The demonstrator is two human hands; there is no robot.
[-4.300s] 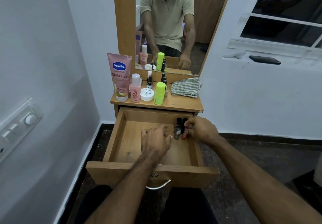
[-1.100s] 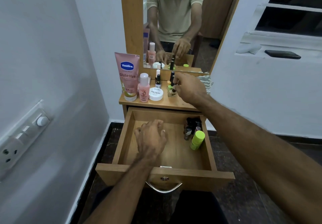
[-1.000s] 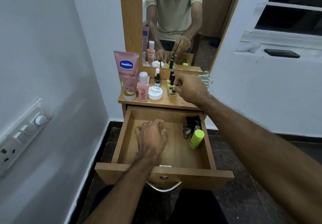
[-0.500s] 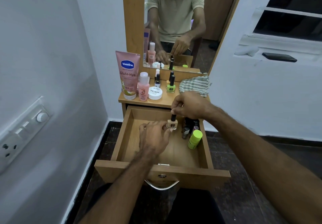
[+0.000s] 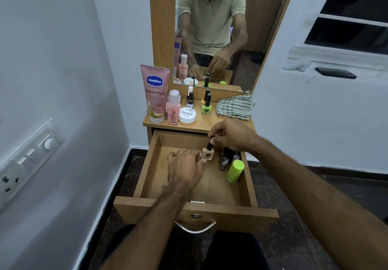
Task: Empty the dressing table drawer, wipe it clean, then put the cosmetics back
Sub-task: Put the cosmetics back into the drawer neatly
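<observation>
We are pinching the black cap of a beige nail polish bottle (image 5: pixel 207 153) with our right hand (image 5: pixel 233 136), holding it upright over the drawer (image 5: pixel 147 173), toward its far right side. Our left hand (image 5: pixel 185 170) is resting inside the drawer with fingers loosely curled; whether its fingertips are touching the bottle's base, we cannot tell. In the drawer's far right corner small dark bottles (image 5: pixel 227 158) are standing, a green-capped tube (image 5: pixel 235 171) lying just in front of them. Waiting on the tabletop (image 5: pixel 212 123) (along its left edge) are a pink Vaseline tube (image 5: pixel 155 93), a pink bottle (image 5: pixel 173 108), a white jar (image 5: pixel 187 114) and a green nail polish (image 5: pixel 206 107); a striped cloth (image 5: pixel 234 107) is lying at its far right corner.
</observation>
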